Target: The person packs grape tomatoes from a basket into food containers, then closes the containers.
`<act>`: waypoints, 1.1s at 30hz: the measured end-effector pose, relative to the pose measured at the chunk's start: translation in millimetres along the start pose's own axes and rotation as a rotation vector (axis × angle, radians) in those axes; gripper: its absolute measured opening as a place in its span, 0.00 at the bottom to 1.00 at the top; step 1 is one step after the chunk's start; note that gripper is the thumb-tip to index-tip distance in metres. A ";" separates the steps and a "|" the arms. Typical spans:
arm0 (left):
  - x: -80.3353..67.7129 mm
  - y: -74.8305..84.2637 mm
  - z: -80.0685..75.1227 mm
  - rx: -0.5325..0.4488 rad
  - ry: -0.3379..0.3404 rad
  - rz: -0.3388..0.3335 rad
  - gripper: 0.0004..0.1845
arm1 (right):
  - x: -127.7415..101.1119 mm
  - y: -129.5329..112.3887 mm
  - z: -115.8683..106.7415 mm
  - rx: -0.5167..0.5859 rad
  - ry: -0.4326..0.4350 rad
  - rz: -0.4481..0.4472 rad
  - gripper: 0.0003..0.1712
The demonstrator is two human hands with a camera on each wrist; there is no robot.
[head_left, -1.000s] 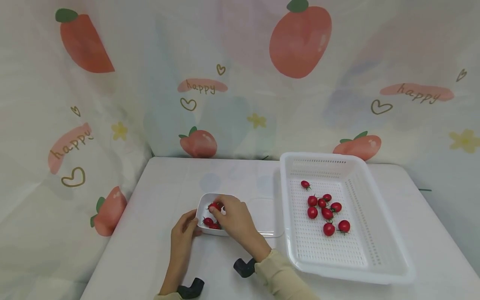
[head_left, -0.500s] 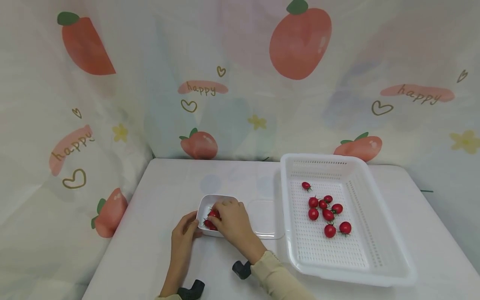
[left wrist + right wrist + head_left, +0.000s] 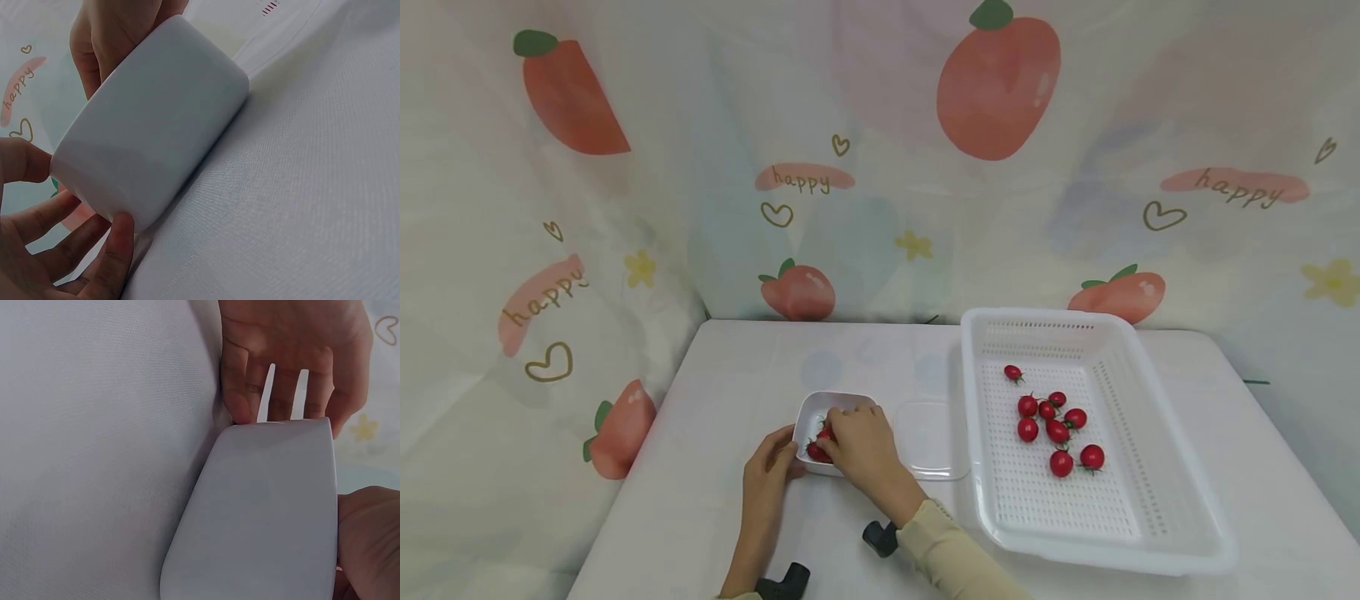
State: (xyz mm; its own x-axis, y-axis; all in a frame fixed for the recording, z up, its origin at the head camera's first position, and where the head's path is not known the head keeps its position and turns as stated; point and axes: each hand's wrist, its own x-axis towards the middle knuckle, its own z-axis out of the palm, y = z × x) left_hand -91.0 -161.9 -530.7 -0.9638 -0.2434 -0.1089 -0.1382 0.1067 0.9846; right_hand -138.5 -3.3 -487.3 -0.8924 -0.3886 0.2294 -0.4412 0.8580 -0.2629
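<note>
In the head view a small white box [image 3: 835,400] stands on the table with several red cherry tomatoes [image 3: 817,452] inside. My left hand [image 3: 767,467] holds its left end. The left wrist view shows the left thumb [image 3: 25,159] at the rim of the box [image 3: 156,119], with fingers against the end wall. Over the box reaches my right hand [image 3: 867,446], thumb and fingers bent down inside, pinching a cherry tomato beside the others. The right wrist view shows the outer wall of the box [image 3: 262,500]; the right fingertips are hidden behind it.
Right of the box lies a clear plastic lid [image 3: 932,442], flat on the white table [image 3: 737,358]. A large white perforated basket [image 3: 1150,500] stands further right, with several cherry tomatoes [image 3: 1057,431] on its floor. A printed backdrop hangs behind. Black wrist mounts [image 3: 880,539] sit by both forearms.
Inside the box, my right hand has shifted slightly towards the near side with the tomato, close to the other tomatoes. My left hand stays at the box's end.
</note>
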 end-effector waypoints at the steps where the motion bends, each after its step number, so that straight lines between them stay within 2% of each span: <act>1: 0.2 -0.2 -0.1 0.001 0.000 0.000 0.18 | 0.0 0.0 0.2 -0.003 -0.003 0.000 0.15; 11: 2.5 -5.6 0.9 0.000 0.013 0.015 0.18 | 1.4 -0.7 -1.8 -0.054 0.007 -0.029 0.11; 20: 3.8 -8.1 1.2 0.013 0.021 0.026 0.17 | 1.5 -1.9 -4.7 -0.056 0.002 -0.035 0.10; 27: 2.6 -6.2 0.7 0.008 0.010 0.028 0.18 | 3.8 -0.7 -6.6 0.002 0.001 -0.021 0.09; 33: 1.7 -3.9 1.3 0.000 0.007 0.027 0.18 | 3.2 1.5 -16.9 0.157 -0.028 -0.013 0.09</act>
State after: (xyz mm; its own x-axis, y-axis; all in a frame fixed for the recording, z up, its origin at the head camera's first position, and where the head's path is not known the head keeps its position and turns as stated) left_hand -92.4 -161.5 -534.9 -0.9657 -0.2468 -0.0810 -0.1118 0.1135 0.9872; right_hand -140.4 2.4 -471.2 -0.8880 -0.4100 0.2082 -0.4599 0.7910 -0.4035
